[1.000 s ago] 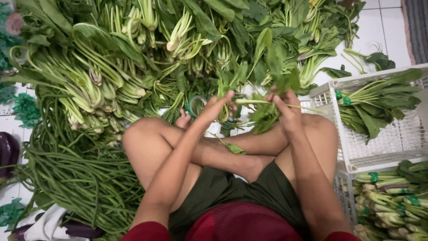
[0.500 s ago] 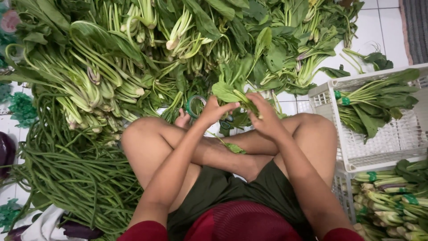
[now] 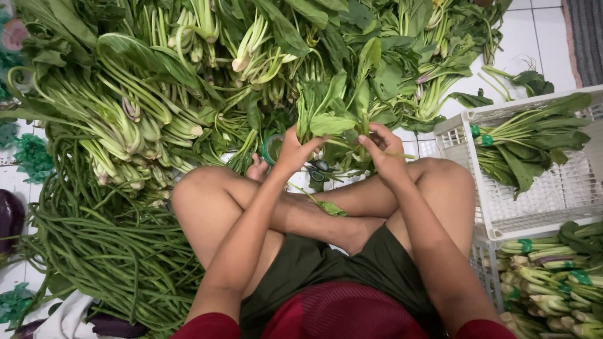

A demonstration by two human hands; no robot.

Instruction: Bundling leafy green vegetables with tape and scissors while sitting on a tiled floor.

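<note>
Here I sit cross-legged on the white tile floor [image 3: 540, 44], and both hands meet over my shins so the work stays within easy reach of the heap. My left hand [image 3: 294, 150] is closed around the stems of a small bunch of leafy greens [image 3: 333, 116], thumb and fingers wrapped tight so the leaves stand upright and fan away from me. My right hand [image 3: 384, 150] pinches the same stems from the other side, fingers curled in, which keeps them gathered in one bundle. The big pile of loose greens [image 3: 207, 69] lies just ahead, the long beans [image 3: 94, 251] along my left leg. A roll of green tape [image 3: 271, 149] and scissors [image 3: 319, 171] rest near my foot, close at hand. Bundles already banded in green lie in the white crate [image 3: 534, 207] at my right.
</note>
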